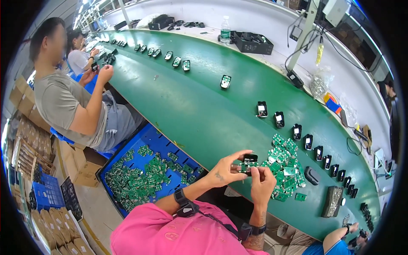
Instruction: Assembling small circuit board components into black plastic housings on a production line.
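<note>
**Gripping one casing, one board: two bare hands meet above the counter**

Here we are at the near edge of the smooth green counter, and the left hand is clamped on a small black plastic casing, fingers curled round it. The right hand closes in from the other side, thumb pressed to a flat green circuit board at the casing's near side. Hands together, then, both pieces between them!

Just right of them, a jagged heap of thin, glossy boards, too many to count; one single board lies at its near edge. And left, below the counter, a blue plastic tray carries another uncountable spread.

Look along the line: at least eight boxy black casings run down the right. Farther up, eight board-filled casings can be picked out. One rounded black part sits beside the heap, one rough-faced rectangular block beyond it.
</note>
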`<action>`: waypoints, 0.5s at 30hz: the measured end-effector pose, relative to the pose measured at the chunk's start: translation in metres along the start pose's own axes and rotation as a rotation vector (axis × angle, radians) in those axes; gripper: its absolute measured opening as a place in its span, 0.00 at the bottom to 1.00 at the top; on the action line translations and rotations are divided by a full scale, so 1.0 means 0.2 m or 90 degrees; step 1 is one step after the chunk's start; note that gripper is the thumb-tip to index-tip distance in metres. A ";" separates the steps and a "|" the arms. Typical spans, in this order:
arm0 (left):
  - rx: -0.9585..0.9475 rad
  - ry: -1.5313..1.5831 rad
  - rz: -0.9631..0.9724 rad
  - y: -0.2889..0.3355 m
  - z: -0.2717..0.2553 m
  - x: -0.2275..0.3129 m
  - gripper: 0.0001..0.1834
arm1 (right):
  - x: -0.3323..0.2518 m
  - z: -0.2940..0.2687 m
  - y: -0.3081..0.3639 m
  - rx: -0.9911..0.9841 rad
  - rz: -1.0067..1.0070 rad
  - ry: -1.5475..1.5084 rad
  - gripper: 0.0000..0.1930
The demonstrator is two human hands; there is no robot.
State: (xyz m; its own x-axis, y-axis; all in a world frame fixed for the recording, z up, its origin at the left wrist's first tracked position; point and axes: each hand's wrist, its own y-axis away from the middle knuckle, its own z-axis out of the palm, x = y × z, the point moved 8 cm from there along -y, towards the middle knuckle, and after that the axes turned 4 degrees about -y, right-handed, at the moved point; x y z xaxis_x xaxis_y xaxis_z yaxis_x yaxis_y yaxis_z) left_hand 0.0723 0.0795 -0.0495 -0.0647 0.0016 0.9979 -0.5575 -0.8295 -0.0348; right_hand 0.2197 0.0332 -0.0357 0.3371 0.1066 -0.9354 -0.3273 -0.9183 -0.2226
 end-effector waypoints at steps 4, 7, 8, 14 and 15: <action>0.083 -0.097 0.020 0.02 -0.02 0.06 0.40 | -0.10 -0.01 0.04 0.092 -0.084 0.011 0.09; 0.136 -0.119 0.019 0.02 -0.03 0.08 0.38 | -0.02 0.05 0.08 0.057 0.026 -0.174 0.06; 0.150 -0.180 0.041 0.02 -0.03 0.08 0.37 | 0.01 0.08 0.09 0.036 0.079 -0.268 0.05; 0.135 -0.194 0.055 0.03 0.00 0.12 0.36 | 0.03 0.06 0.08 0.031 0.104 -0.353 0.06; 0.122 -0.181 0.063 0.02 0.02 0.12 0.35 | 0.05 0.05 0.07 0.040 0.121 -0.402 0.08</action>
State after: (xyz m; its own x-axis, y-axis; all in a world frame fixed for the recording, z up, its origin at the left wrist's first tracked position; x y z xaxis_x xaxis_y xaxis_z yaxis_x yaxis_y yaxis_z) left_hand 0.0714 0.0733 -0.0254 0.1368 -0.2166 0.9666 -0.3933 -0.9075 -0.1476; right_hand 0.2101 0.0248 -0.0517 -0.3074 0.1650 -0.9372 -0.3872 -0.9213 -0.0352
